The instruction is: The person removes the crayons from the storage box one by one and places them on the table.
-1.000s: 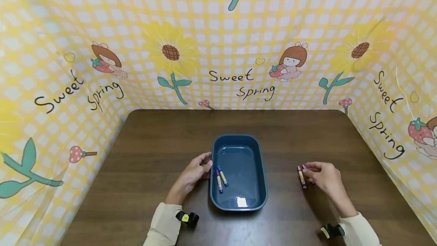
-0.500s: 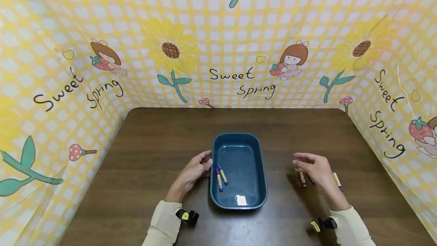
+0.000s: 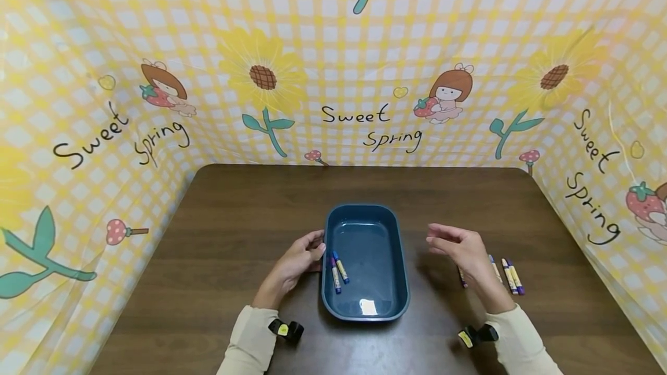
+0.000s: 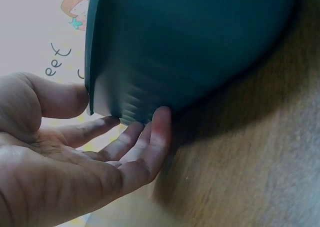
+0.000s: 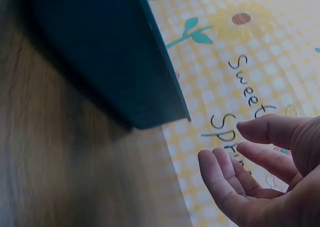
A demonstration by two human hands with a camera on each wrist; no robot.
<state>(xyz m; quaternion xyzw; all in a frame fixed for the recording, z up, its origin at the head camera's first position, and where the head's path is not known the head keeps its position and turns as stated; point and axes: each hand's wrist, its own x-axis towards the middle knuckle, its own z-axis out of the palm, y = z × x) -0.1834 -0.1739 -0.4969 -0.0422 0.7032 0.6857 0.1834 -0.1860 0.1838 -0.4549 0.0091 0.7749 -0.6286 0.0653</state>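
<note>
A dark blue tray (image 3: 365, 308) stands on the table, with two crayons inside by its left wall: one with a purple tip (image 3: 336, 280) and one with a blue tip (image 3: 341, 269). My left hand (image 3: 298, 257) holds the tray's left side. In the left wrist view its thumb (image 4: 67, 101) is at the rim and its fingertips (image 4: 161, 118) reach the outer wall. To the right of the tray my right hand (image 3: 461, 247) hovers above the table, fingers loosely bent, apart from the wall. Nothing shows between thumb and fingers in the right wrist view.
Several crayons (image 3: 509, 277) lie on the table beyond the right wrist, and one (image 3: 462, 278) is partly hidden under the right hand. A yellow checked cloth (image 3: 292, 16) encloses the brown table (image 3: 250, 201) on the back and both sides.
My right hand has moved left from the crayons toward the tray, rising off the table and uncovering several crayons on the right. The left hand and the tray have stayed put.
</note>
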